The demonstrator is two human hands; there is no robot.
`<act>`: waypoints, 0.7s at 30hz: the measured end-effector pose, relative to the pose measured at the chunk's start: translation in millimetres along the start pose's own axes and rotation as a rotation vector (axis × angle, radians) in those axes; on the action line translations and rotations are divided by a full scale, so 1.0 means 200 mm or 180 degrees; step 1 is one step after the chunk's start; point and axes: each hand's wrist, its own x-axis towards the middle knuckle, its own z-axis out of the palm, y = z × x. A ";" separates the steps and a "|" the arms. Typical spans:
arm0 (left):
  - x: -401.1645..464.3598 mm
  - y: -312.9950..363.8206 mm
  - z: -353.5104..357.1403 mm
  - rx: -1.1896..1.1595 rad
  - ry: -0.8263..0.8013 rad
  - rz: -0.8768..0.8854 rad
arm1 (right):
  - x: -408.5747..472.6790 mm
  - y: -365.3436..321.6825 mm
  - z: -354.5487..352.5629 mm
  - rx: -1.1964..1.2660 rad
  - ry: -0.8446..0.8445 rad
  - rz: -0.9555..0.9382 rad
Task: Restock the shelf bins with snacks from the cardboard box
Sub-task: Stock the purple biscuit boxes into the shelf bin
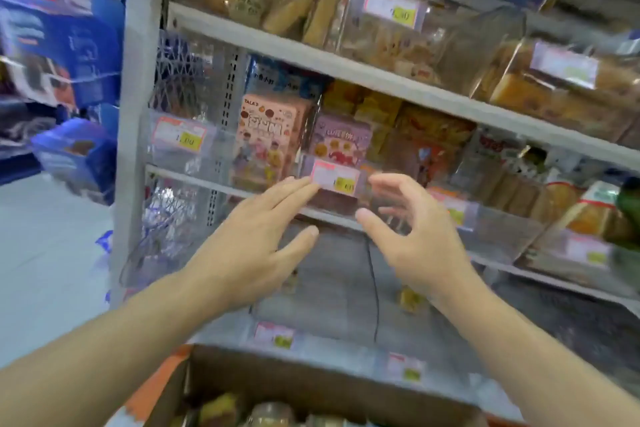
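Note:
Both my hands are raised in front of the middle shelf. My left hand [256, 246] is flat with fingers spread, its fingertips touching the front of a clear plastic bin [332, 198] that carries a pink price label [334, 178]. My right hand [412, 239] hovers just right of that label, fingers curled and apart, holding nothing. A pink snack box [265, 139] and a purple one [341, 139] stand in the bins behind. The cardboard box [311, 381] sits at the bottom of view, with wrapped snacks [273, 414] inside.
The grey metal shelf unit [363, 74] holds clear bins of packaged snacks [550, 94] on several levels. An almost bare clear bin [180, 142] is at the left of the middle shelf. Blue packages [76, 149] are stacked on the floor to the left.

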 end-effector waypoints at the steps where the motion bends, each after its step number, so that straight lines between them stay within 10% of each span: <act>1: -0.14 0.01 0.06 -0.0160 -0.0111 -0.0114 | -0.17 0.01 0.02 0.0167 -0.0101 0.0099; 13: -1.37 -0.09 0.64 0.0102 -0.2486 -0.1337 | -1.54 0.50 0.52 -0.0608 -0.2787 0.1683; 21: -1.42 -0.10 0.81 0.0537 -0.3438 -0.0428 | -1.61 0.68 0.68 -0.0840 -0.3333 0.1221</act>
